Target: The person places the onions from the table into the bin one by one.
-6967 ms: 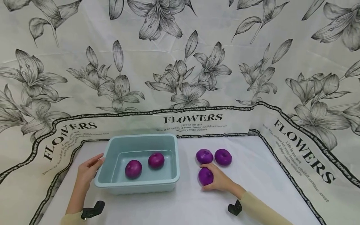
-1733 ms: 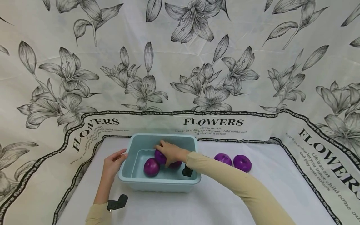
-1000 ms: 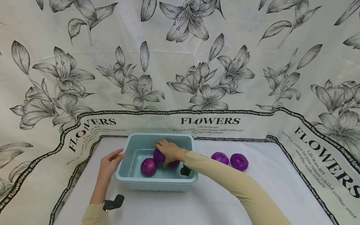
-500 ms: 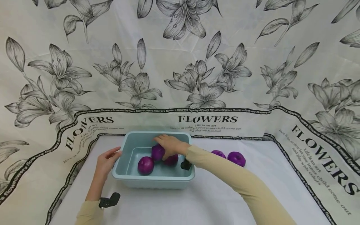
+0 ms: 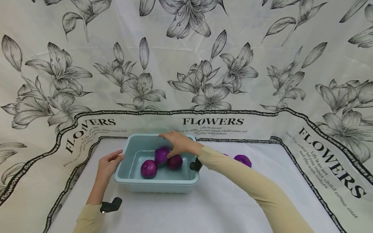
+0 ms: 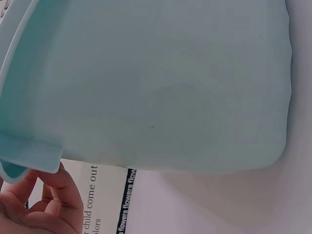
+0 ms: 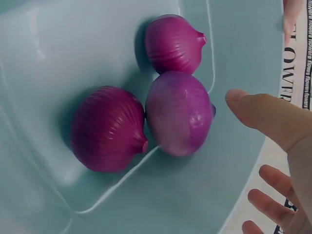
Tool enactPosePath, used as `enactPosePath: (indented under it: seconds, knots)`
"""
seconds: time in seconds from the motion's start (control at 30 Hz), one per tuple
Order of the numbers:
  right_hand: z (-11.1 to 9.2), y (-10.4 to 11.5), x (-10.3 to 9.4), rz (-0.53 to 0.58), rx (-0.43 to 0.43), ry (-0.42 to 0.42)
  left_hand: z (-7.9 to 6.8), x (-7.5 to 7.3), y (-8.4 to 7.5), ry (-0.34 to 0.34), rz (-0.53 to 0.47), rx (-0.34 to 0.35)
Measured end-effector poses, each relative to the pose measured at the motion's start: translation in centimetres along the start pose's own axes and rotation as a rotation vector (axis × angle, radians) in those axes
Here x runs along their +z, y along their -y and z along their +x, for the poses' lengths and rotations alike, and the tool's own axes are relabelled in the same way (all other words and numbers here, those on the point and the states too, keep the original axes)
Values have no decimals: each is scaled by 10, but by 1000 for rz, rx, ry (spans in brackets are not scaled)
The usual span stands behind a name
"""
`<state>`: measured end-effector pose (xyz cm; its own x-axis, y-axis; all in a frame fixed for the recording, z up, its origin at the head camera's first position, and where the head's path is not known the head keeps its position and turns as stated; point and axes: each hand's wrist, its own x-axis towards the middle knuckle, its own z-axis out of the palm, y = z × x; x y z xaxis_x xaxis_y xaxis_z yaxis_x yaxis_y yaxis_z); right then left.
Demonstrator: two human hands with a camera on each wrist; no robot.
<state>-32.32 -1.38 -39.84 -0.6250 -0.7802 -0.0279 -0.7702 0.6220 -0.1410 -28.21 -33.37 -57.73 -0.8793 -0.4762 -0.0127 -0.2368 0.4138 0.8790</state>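
Three purple onions lie inside a pale blue plastic basin (image 5: 155,187). The front-left onion (image 5: 149,169), the middle onion (image 5: 162,155) and the right onion (image 5: 175,161) sit close together. Above them is my right hand (image 5: 183,144), its thumb and fingers spread and holding nothing. In the right wrist view the thumb (image 7: 265,114) is apart from the paler middle onion (image 7: 179,114). My left hand (image 5: 107,165) grips the basin's left rim; its curled fingers (image 6: 63,187) show under the lip in the left wrist view.
On the white-covered table (image 5: 233,207), right of the basin, lies another onion (image 5: 243,160). One more onion (image 5: 225,154) is mostly hidden behind the right sleeve (image 5: 247,184). A flower-printed cloth (image 5: 157,81) rises behind and at both sides.
An onion from the right of the table now lies in the basin. My right hand has let go of it and lifted slightly. The left hand stays at the rim.
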Motion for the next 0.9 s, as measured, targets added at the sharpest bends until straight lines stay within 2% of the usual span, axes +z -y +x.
enactPosePath:
  seconds: [0.27, 0.4, 0.53, 0.73, 0.9]
  knots:
    - [-16, -7, -7, 17, 7, -133, 12, -1, 9, 20, -13, -27]
    - [-31, -12, -8, 9, 21, -196, 11, 1, 10, 27, -35, -35]
    - [-47, -14, -7, -34, 25, -293, 9, 1, 8, 26, -35, -39]
    - [-70, -18, 1, -81, -6, -451, 7, 0, 7, 25, -28, -44]
    - [-87, -31, 10, -139, -59, -569, 10, 2, 11, 20, -33, -38]
